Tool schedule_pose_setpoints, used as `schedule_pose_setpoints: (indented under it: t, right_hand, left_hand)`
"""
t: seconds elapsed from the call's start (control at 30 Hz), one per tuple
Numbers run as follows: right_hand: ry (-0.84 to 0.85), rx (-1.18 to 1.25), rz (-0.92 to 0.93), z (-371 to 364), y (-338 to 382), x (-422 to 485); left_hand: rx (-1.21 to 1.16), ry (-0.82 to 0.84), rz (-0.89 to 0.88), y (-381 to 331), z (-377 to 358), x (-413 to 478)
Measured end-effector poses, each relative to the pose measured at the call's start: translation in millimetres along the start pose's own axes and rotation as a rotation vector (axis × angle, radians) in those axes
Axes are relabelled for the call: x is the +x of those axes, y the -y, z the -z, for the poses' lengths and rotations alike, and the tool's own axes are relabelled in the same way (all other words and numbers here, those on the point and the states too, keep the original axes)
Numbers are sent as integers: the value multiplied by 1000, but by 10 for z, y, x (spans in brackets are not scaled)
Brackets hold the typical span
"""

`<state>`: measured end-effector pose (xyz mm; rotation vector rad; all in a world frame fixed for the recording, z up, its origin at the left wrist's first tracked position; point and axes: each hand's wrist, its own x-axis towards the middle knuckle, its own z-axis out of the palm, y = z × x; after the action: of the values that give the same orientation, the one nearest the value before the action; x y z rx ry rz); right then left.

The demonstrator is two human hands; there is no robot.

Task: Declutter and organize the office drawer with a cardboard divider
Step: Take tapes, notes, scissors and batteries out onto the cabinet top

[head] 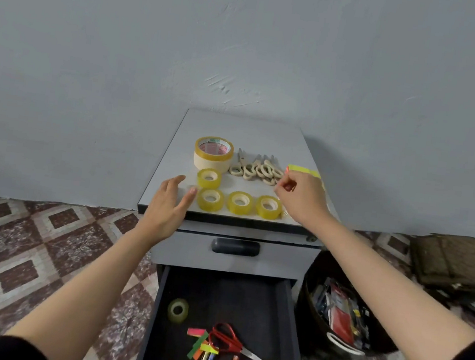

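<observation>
Open dark drawer [280, 304] still cluttered, small yellow tape rolls [239, 202] sorted on cabinet top, left hand [167, 204] open, right hand [300, 195] pinching neon sticky flags [303, 170].

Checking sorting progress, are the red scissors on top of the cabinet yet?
No, the red scissors lie in the open drawer among the clutter.

On the cabinet top [236, 129]: 1 large tape roll [213, 153], 4 small yellow tape rolls [239, 202] near the front edge, and a bunch of cream scissors [257, 168], count unclear. In the open drawer [216, 297]: 2 small tape rolls [177, 310], 1 red scissors [224, 336].
</observation>
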<state>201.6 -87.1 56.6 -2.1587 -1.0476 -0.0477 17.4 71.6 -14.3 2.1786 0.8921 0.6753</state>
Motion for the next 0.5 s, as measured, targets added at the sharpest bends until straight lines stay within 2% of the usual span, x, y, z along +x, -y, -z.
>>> schedule_pose_setpoints:
  t: [0.2,0.5]
  right_hand:
    - [148,160,0,-92,-133,-906]
    - [362,142,-127,-637,-576,-1769]
  left_hand:
    - [55,-64,-36,98,-103,-818]
    - [189,197,217,646,-397,-1710]
